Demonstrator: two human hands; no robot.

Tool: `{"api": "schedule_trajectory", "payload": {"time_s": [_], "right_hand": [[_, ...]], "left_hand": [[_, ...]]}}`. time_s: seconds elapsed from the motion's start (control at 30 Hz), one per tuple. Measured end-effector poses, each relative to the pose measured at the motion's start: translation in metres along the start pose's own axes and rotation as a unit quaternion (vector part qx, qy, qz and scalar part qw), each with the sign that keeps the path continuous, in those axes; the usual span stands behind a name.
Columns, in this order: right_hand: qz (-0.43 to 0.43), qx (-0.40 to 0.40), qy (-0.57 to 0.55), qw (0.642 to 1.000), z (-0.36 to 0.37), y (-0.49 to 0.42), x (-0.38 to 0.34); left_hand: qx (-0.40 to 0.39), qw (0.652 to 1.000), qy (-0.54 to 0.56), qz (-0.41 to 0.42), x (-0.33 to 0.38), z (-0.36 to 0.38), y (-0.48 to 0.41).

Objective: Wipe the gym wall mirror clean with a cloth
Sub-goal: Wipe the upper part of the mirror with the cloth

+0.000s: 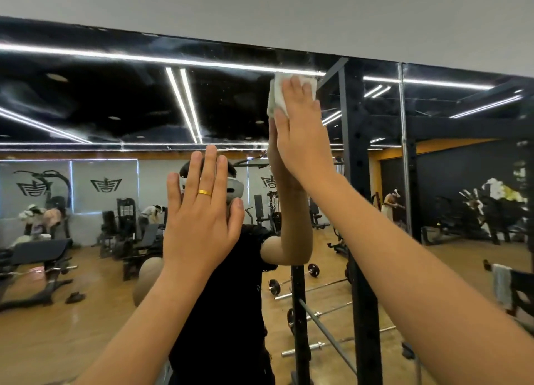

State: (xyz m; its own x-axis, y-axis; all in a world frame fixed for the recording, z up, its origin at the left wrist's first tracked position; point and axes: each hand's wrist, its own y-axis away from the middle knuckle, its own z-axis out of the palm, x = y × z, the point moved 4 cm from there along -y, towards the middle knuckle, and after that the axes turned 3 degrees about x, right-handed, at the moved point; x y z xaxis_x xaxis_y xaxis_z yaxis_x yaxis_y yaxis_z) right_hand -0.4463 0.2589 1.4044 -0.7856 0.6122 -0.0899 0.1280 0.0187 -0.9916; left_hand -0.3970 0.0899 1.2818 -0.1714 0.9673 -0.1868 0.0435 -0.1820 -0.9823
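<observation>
A wall mirror fills the frame below a strip of white wall, and its left side reflects weight benches on a wood floor. At centre left, the person's left hand is raised with palm toward the glass, fingers straight and slightly spread and holding nothing; a gold ring shows on one finger. Whether the palm touches the glass cannot be told. Right of centre, high in the frame and near the mirror's top edge, the right hand presses a white cloth flat against the glass with straightened fingers, and the cloth shows above and to the left of them. Lower right of centre, barbells and a black rack upright are reflected. Further right, a vertical seam divides the mirror panels.
</observation>
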Motion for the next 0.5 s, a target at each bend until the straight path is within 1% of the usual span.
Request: {"api": "schedule_trajectory", "payload": {"time_s": [0.07,0.13,0.3,0.4,0.5], "right_hand": [[-0.014,-0.024,0.030,0.999,-0.002,0.011,0.005],[-0.023,-0.036,0.052,0.998,-0.007,-0.003,0.007],[0.009,-0.003,0.035,0.999,-0.017,-0.056,0.012],[0.027,0.013,-0.011,0.999,-0.010,-0.027,0.007],[0.008,0.004,0.004,1.000,-0.003,0.027,0.008]], "left_hand": [[-0.001,1.000,0.002,0.001,0.001,0.000,0.000],[0.002,1.000,0.004,-0.001,0.002,-0.001,0.001],[0.007,1.000,0.003,-0.001,0.003,-0.001,0.001],[0.008,1.000,0.001,-0.002,0.002,-0.001,0.000],[0.004,1.000,0.001,-0.002,0.003,0.000,0.000]]}}
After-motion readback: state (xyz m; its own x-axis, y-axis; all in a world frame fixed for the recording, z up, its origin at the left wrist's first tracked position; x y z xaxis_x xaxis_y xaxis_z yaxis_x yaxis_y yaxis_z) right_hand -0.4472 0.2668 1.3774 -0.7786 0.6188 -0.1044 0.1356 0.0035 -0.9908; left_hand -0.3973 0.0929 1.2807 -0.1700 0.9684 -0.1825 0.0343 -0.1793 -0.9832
